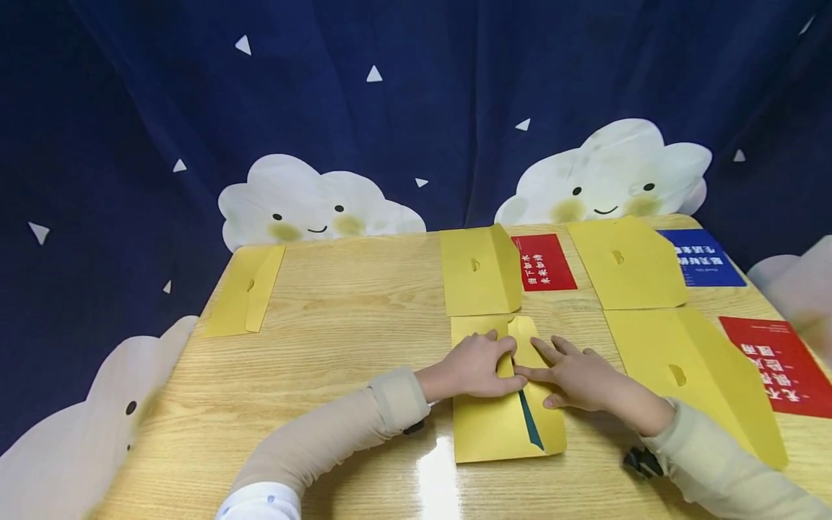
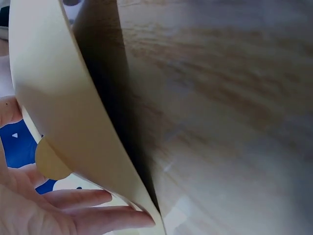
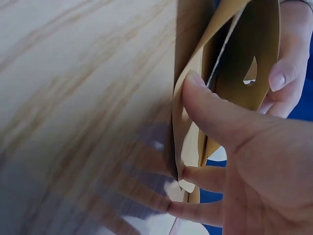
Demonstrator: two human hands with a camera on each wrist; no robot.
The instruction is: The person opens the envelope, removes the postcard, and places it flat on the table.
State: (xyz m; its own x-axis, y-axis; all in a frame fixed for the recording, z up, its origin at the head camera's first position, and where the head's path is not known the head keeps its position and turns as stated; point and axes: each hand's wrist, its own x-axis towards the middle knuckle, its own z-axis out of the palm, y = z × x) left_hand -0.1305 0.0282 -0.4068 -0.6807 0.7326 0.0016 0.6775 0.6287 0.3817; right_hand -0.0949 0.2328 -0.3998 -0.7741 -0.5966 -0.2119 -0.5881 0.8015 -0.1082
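Note:
A yellow envelope point(image 1: 484, 430) lies near the table's front, its flap point(image 1: 551, 426) on the right folded over. A dark green strip point(image 1: 529, 422) shows in the gap between flap and body. My left hand point(image 1: 477, 365) pinches the body's edge at the gap; in the left wrist view a rounded tab point(image 2: 51, 159) stands beside its fingers. My right hand point(image 1: 578, 379) rests on the flap with fingers spread. In the right wrist view its thumb point(image 3: 205, 93) touches the flap's inner side, and a cut slot point(image 3: 251, 72) shows near the left thumb.
More yellow envelopes lie around: one behind point(image 1: 477, 292), one far right point(image 1: 630, 285), one near right point(image 1: 682, 354), one far left point(image 1: 237, 303). Red cards point(image 1: 549, 263) and a blue card point(image 1: 708, 263) with white characters sit beside them. A dark blue curtain point(image 1: 448, 108) hangs behind the table.

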